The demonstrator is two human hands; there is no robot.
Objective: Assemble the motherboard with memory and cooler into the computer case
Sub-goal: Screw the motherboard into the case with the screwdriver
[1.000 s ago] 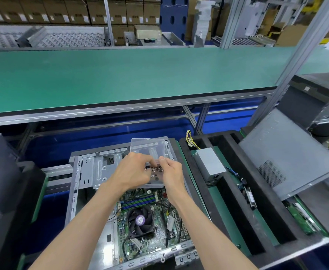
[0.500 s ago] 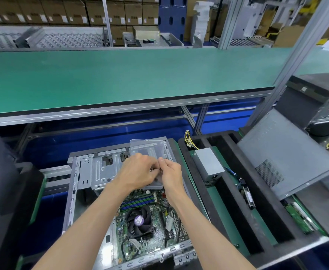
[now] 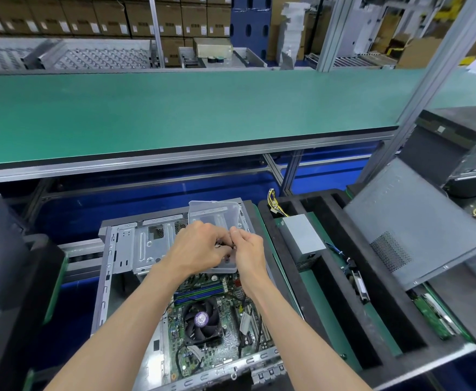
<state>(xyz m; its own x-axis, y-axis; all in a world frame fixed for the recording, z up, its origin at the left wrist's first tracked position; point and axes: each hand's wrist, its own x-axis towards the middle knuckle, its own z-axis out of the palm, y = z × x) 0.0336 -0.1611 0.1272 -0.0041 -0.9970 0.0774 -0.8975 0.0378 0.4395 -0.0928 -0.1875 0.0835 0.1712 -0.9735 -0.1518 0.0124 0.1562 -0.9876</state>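
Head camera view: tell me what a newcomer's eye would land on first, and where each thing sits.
At bottom centre, the left hand and right hand meet over a clear plastic lidded box that sits on the open grey metal computer case. Just below them, inside the case, lies the green motherboard with its black cooler fan with a purple hub. Behind everything, a long green workbench top spans the view.

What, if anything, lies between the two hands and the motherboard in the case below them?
A clear plastic box does. Both the left hand and the right hand are at it, above the case, so it lies between them and the far end of the motherboard. The fan is uncovered.
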